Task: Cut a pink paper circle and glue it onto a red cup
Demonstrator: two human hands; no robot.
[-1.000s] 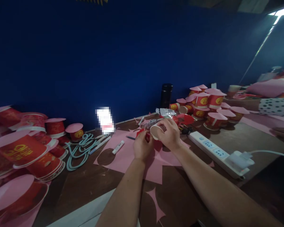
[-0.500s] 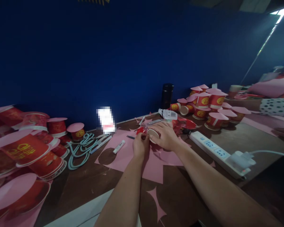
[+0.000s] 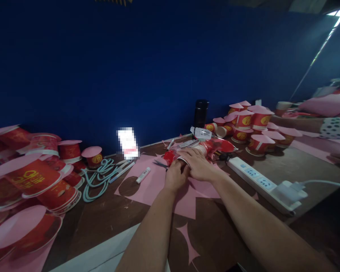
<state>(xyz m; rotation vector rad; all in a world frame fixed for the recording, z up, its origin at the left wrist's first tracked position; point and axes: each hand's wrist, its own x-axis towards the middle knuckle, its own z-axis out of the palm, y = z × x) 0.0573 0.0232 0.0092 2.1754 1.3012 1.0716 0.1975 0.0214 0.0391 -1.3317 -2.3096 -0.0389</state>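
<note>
Both of my hands are together over pink paper (image 3: 187,204), at a stack of paper cups (image 3: 202,148) lying on its side in a clear and red plastic bag (image 3: 221,143). My left hand (image 3: 176,175) has its fingers closed on the rim of the paper cup (image 3: 184,161) at the near end. Over the top of the stack lies my right hand (image 3: 198,164), its fingers curled round the cups. Scissors (image 3: 160,164) rest just left of my left hand, partly hidden. A glue stick (image 3: 143,175) lies further left on the pink paper.
Red cups with pink discs (image 3: 35,173) crowd the left; more such cups (image 3: 253,121) stand at right back. A coiled cable (image 3: 98,181), a bright phone (image 3: 127,142), a black flask (image 3: 201,113) and a power strip (image 3: 260,183) surround the work. Another person's sleeve (image 3: 336,128) shows at far right.
My left hand has shifted slightly right and closer to my right hand at the cup. The cup's pale round end has turned away, and more of the cup stack and scissors shows.
</note>
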